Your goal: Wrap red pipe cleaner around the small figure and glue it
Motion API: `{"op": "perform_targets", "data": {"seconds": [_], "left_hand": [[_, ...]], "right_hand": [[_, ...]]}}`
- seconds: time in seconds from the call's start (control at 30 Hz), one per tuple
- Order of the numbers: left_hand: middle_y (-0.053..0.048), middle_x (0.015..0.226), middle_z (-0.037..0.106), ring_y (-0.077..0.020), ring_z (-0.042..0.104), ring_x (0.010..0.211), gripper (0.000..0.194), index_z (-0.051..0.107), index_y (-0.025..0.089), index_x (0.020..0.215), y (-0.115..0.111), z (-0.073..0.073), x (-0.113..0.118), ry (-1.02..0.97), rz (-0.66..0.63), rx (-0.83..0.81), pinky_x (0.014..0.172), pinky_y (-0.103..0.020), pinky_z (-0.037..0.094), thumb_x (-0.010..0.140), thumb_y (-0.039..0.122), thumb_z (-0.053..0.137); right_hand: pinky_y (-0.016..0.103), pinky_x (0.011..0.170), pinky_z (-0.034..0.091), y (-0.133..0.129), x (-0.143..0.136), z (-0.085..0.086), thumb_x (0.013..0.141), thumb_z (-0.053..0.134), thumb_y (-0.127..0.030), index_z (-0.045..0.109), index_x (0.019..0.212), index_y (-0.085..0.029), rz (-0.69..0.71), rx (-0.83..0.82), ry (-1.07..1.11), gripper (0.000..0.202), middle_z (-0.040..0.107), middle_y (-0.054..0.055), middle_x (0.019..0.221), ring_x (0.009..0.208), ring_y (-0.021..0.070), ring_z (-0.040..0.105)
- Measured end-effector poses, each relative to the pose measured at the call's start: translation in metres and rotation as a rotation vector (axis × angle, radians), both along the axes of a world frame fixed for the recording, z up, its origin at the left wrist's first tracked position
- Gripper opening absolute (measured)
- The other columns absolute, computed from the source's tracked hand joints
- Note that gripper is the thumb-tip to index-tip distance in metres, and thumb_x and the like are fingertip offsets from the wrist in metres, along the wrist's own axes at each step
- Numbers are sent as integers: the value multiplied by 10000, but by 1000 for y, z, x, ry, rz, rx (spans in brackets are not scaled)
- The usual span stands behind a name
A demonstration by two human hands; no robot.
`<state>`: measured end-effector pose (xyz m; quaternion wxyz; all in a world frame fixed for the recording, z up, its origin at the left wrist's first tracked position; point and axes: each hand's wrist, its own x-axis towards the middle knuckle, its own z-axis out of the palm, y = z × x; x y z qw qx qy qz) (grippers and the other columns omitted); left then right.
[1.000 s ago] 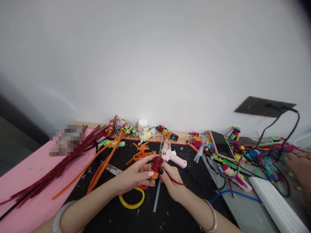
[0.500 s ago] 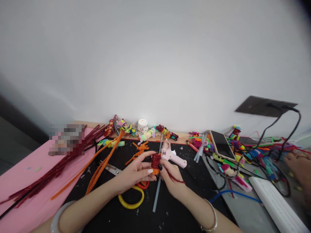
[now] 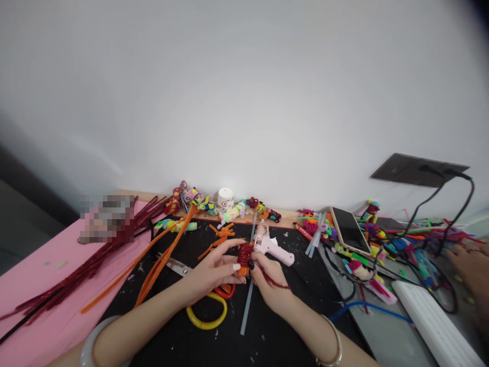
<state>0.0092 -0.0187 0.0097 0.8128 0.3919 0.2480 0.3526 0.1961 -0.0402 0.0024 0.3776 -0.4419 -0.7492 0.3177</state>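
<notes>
Between my hands is a small figure of coiled pipe cleaners point(image 3: 245, 253), glittery dark red above and orange below. My left hand point(image 3: 219, 266) grips it from the left, thumb across its front. The fingertips of my right hand point(image 3: 269, 278) pinch its right side. A pale pink glue gun point(image 3: 273, 247) lies just beyond my right hand, with a long translucent glue stick point(image 3: 248, 306) passing under the work. Scissors point(image 3: 207, 316) with yellow and red handles lie partly hidden beneath my left hand. Short cut orange pipe cleaners point(image 3: 221, 235) rest behind it.
Long red pipe cleaners point(image 3: 103, 255) and orange ones point(image 3: 168, 255) lie at left. A paper cup point(image 3: 225, 199) stands by the wall among small figures. Right are a phone point(image 3: 350, 230), a white power strip point(image 3: 435, 326), black cables, heaped pipe cleaners and another person's hand point(image 3: 469, 265).
The figure is tilted slightly in my fingers, and more of its orange lower part shows. Both hands stay in nearly the same place.
</notes>
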Motion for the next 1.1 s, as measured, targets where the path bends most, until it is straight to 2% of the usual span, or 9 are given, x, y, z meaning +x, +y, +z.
{"op": "perform_targets", "data": {"seconds": [0.27,0.4,0.5,0.6,0.8,0.87,0.93,1.0,1.1], "left_hand": [[-50,938,659,-155,636,797,419,458,239,1192,3,-8,5,71,55,175,751,-314,504,811,197,627],[-24,868,659,-127,616,729,387,448,228,1177,3,-8,4,122,80,290,739,-287,482,823,192,601],[-21,876,655,-137,613,772,372,449,225,1187,2,-7,3,194,105,396,774,-293,468,838,184,570],[-41,939,656,-166,615,851,357,472,215,1193,1,-6,3,301,156,490,815,-310,464,844,185,545],[-47,943,674,-197,624,832,355,576,230,1173,-2,-4,1,494,250,631,805,-310,470,821,192,562],[-48,937,680,-202,629,831,351,589,230,1156,-1,-4,1,452,274,590,804,-310,471,806,198,588],[-52,916,683,-199,636,821,365,558,224,1162,2,-2,0,339,307,466,800,-318,480,800,212,610],[-49,886,681,-182,641,781,414,498,222,1186,7,1,-1,221,340,313,778,-324,497,795,224,633],[-33,870,675,-145,645,737,488,436,240,1226,13,5,-5,118,357,126,765,-311,512,789,228,655]], "right_hand": [[220,531,385,1,-2,0,879,418,-146,544,961,-173,-42,43,-35,152,522,-32,665,550,112,468],[212,490,339,1,-1,-2,860,432,-127,467,770,-190,-114,153,-88,115,455,-48,626,530,103,437],[220,491,311,-1,1,-2,860,420,-126,418,685,-200,-84,202,-117,190,433,-47,615,523,100,408],[238,511,308,-5,1,0,842,433,-128,440,687,-200,-33,253,-175,171,446,-38,617,527,109,406],[276,565,369,-11,-5,6,836,421,-144,519,775,-193,69,435,-496,125,563,32,676,598,163,495],[279,581,395,-11,-7,9,820,432,-150,536,816,-185,66,407,-499,109,585,44,708,624,173,517],[290,635,426,-9,-6,11,792,462,-157,546,878,-174,-4,357,-479,122,602,58,774,695,189,541],[330,744,436,-6,-3,11,766,483,-149,546,969,-157,-144,341,-486,213,612,93,910,844,225,551],[412,860,389,3,6,8,736,483,-128,512,1127,-131,-407,349,-588,392,548,151,1155,1056,295,482]]}}
